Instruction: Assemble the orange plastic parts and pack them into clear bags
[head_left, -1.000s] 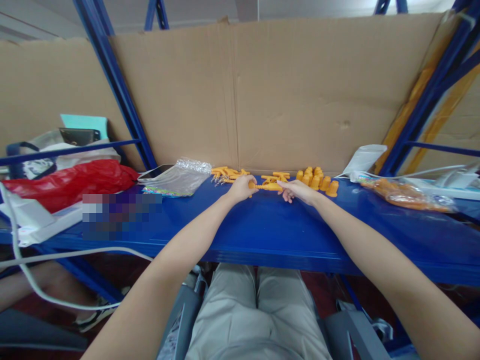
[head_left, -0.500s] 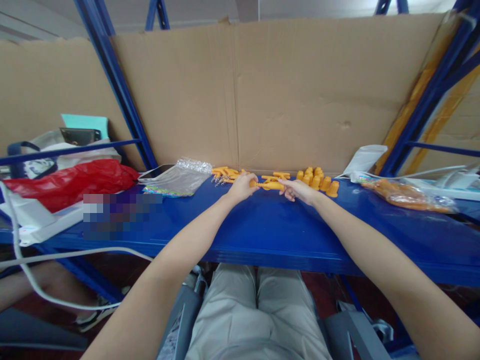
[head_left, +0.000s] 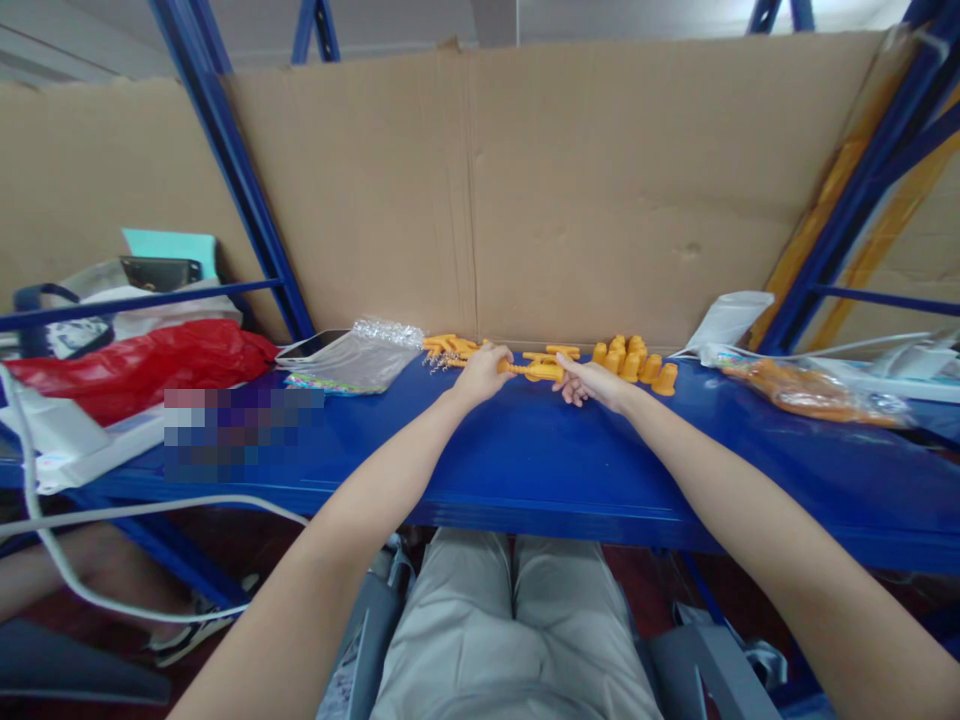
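Note:
Above the blue tabletop, an orange plastic piece (head_left: 545, 371) with a thin, ridged left end spans the gap between my hands. My left hand (head_left: 484, 374) is closed around its left end, with the fingertips partly hidden. At the thicker right end, my right hand (head_left: 592, 385) grips it, thumb on top and the other fingers curled below. Behind my left hand lies a pile of orange plastic parts (head_left: 448, 345) with small metal spirals (head_left: 435, 364) beside it. More orange sticks (head_left: 562, 352) lie just behind the held piece. Several orange cup-shaped parts (head_left: 634, 357) stand right of my right hand.
A clear plastic bag (head_left: 375, 357) and a phone (head_left: 319, 344) lie left of the parts. Farther left are a red bag (head_left: 150, 365) and a white cable (head_left: 45, 540). Bagged orange parts (head_left: 817, 390) lie at right. Cardboard (head_left: 600, 180) walls the back of the blue table (head_left: 517, 470).
My right hand has shifted slightly and its fingers have changed position on the orange piece's right end. My left hand stays nearly in place.

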